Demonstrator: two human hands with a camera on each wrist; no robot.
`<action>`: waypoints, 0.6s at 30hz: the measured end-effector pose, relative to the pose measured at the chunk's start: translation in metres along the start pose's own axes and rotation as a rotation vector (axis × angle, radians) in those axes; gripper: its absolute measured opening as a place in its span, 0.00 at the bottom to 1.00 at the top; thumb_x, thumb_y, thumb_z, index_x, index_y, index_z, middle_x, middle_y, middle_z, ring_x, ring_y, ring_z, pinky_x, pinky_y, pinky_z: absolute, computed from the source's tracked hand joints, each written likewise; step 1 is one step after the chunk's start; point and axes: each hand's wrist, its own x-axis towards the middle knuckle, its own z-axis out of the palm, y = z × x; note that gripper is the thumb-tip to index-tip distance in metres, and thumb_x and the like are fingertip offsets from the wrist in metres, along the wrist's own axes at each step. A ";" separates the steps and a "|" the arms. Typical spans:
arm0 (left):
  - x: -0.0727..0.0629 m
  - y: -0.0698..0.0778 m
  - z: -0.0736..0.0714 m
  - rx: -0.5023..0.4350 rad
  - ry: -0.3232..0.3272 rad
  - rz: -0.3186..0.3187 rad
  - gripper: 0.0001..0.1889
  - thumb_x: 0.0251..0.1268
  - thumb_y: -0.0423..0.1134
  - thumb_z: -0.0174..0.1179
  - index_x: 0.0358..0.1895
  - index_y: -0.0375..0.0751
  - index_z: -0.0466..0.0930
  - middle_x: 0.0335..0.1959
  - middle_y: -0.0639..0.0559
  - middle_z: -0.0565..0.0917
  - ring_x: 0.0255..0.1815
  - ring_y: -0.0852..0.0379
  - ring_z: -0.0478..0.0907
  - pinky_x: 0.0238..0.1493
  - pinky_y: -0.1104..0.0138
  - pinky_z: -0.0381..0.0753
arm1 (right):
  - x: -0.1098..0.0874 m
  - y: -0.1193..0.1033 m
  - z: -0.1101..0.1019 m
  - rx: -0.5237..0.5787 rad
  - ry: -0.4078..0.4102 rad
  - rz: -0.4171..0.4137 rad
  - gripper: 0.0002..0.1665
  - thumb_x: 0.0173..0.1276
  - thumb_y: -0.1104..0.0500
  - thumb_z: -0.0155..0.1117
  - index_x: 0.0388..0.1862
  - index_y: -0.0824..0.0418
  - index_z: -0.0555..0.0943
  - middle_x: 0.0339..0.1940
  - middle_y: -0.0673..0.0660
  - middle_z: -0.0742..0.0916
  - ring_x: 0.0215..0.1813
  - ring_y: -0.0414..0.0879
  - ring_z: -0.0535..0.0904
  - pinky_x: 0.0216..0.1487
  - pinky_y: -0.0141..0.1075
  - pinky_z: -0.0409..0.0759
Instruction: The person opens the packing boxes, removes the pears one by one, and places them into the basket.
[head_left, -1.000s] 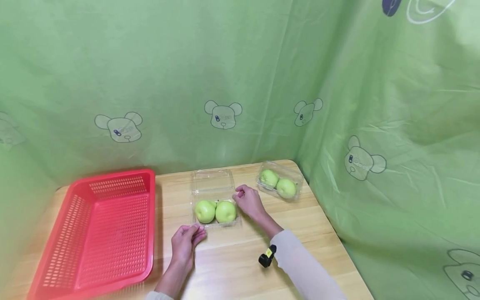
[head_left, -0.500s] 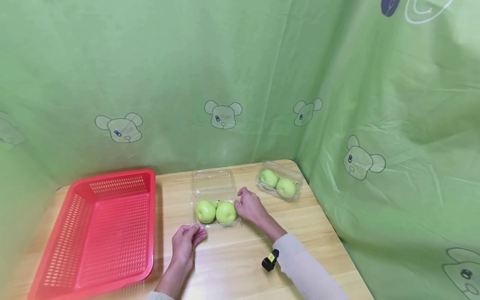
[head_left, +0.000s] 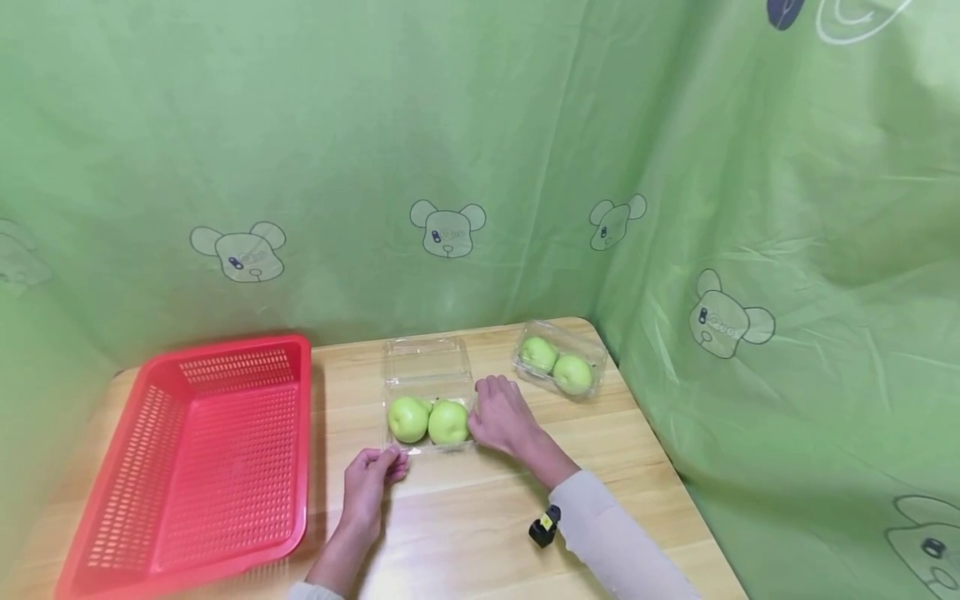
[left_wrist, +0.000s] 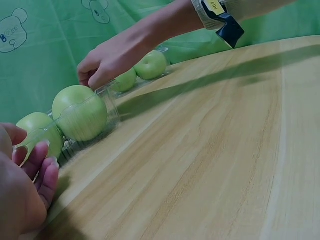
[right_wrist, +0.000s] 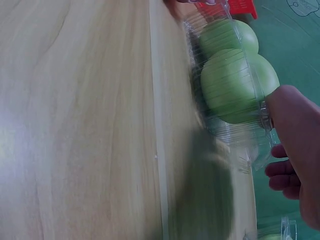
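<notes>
Box (head_left: 429, 389) lies long side across, between my left hand (head_left: 369, 483), pinching its near left corner, and my right hand (head_left: 505, 418), pinching its right side (lid (head_left: 426, 360) folded back).

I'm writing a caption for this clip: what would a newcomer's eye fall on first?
Probably the large red basket, on the left of the wooden table. Next come two green apples in an open clear container, with the left hand and right hand at its edges. Two more apples sit in another clear container near the far right corner.
</notes>
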 end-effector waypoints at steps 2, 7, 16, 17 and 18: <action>0.000 0.001 0.000 0.011 0.003 0.007 0.10 0.73 0.37 0.63 0.44 0.33 0.74 0.38 0.47 0.90 0.39 0.56 0.87 0.47 0.67 0.92 | -0.001 0.001 -0.001 -0.029 0.000 -0.024 0.25 0.69 0.48 0.54 0.52 0.67 0.77 0.41 0.60 0.82 0.43 0.53 0.75 0.50 0.43 0.78; -0.001 0.001 0.000 0.044 0.004 0.028 0.10 0.73 0.37 0.62 0.44 0.33 0.74 0.37 0.47 0.90 0.38 0.57 0.87 0.46 0.67 0.92 | -0.001 0.002 0.000 -0.056 -0.014 -0.044 0.21 0.68 0.46 0.54 0.45 0.63 0.75 0.36 0.57 0.78 0.41 0.51 0.71 0.47 0.42 0.75; -0.003 0.004 0.000 0.282 0.057 0.073 0.15 0.72 0.45 0.64 0.44 0.36 0.75 0.36 0.48 0.88 0.37 0.56 0.83 0.41 0.70 0.86 | 0.001 0.003 0.002 -0.093 -0.068 -0.062 0.19 0.67 0.43 0.53 0.41 0.59 0.73 0.34 0.55 0.79 0.40 0.51 0.74 0.47 0.41 0.75; -0.003 0.004 0.000 0.303 0.068 0.073 0.16 0.72 0.46 0.65 0.46 0.36 0.75 0.37 0.48 0.86 0.37 0.55 0.83 0.41 0.70 0.85 | 0.001 0.003 0.002 -0.089 -0.070 -0.062 0.19 0.67 0.43 0.53 0.41 0.58 0.73 0.34 0.55 0.79 0.40 0.51 0.74 0.47 0.41 0.75; -0.004 0.005 0.000 0.319 0.077 0.073 0.17 0.72 0.47 0.65 0.48 0.36 0.74 0.38 0.48 0.85 0.38 0.54 0.82 0.41 0.69 0.84 | 0.002 0.003 0.002 -0.083 -0.071 -0.060 0.19 0.66 0.44 0.53 0.41 0.58 0.73 0.33 0.55 0.79 0.40 0.51 0.74 0.47 0.41 0.75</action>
